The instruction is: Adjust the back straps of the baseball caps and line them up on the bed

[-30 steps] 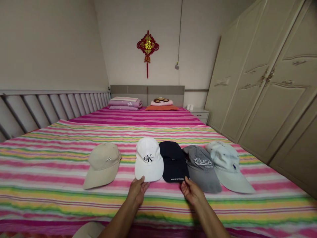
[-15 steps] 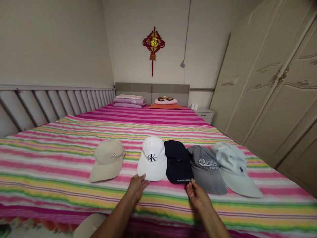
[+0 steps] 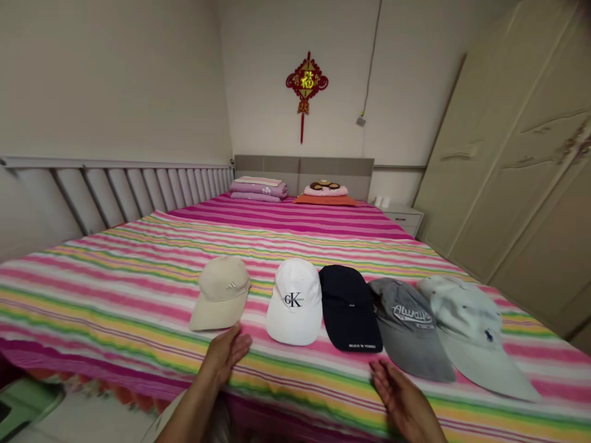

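Five caps lie in a row on the striped bedspread, brims toward me. From the left come a beige cap, a white cap with black letters, a black cap, a grey cap and a pale grey-blue cap. Just below the beige cap's brim, my left hand is open, fingers spread and holding nothing. My right hand is open and empty below the brims of the black and grey caps.
Folded bedding and a pink and orange stack are by the headboard. A slatted rail runs along the left. A wardrobe and nightstand stand right. A green stool is lower left.
My left hand has left the white cap's brim and moved left toward the beige cap. My right hand has come off the black cap's brim. The view has turned left.
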Available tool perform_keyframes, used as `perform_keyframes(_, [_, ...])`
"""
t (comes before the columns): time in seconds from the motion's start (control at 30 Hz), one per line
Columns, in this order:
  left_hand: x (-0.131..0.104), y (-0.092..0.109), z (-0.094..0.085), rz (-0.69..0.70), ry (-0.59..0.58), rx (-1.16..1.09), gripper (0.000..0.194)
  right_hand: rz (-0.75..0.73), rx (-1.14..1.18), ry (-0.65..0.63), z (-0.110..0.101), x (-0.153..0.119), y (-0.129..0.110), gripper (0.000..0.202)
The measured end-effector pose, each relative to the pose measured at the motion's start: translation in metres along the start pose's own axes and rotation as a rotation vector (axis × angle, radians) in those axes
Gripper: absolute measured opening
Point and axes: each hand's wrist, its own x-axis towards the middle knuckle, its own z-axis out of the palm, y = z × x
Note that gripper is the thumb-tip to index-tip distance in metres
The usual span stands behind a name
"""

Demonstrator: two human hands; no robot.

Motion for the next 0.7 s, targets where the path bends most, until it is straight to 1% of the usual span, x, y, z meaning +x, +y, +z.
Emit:
perform_keyframes(0.07, [0.006, 0.008, -0.012, 0.069, 0.123, -0.118, 0.006, -0.005, -0.011, -0.003, -0.005, -0.002, 0.002, 0.024])
perform_keyframes(0.13, [0.013, 0.015, -0.017, 0.119, 0.179, -0.169, 0.007, -0.021, -0.011, -0.011, -0.009, -0.001, 0.004, 0.026])
perform_keyframes(0.2, [0.021, 0.023, -0.017, 0.145, 0.207, -0.208, 0.009, -0.035, -0.007, -0.02, -0.01, 0.001, 0.005, 0.029])
perform_keyframes(0.27, [0.026, 0.031, -0.013, 0.16, 0.218, -0.237, 0.018, -0.038, -0.006, -0.023, -0.011, 0.003, 0.006, 0.032])
perform_keyframes(0.37, [0.029, 0.037, -0.007, 0.173, 0.193, -0.26, 0.027, -0.033, -0.005, -0.033, -0.013, 0.005, 0.006, 0.039])
perform_keyframes(0.43, [0.027, 0.036, -0.002, 0.182, 0.15, -0.264, 0.027, -0.041, -0.006, -0.041, -0.014, 0.005, 0.006, 0.043])
perform_keyframes(0.53, [0.024, 0.025, 0.004, 0.181, 0.089, -0.258, 0.024, -0.056, -0.011, -0.046, -0.015, 0.006, 0.007, 0.047])
perform_keyframes(0.7, [0.021, 0.003, 0.01, 0.138, 0.075, -0.233, 0.022, -0.059, -0.018, -0.046, -0.012, 0.001, 0.006, 0.05])
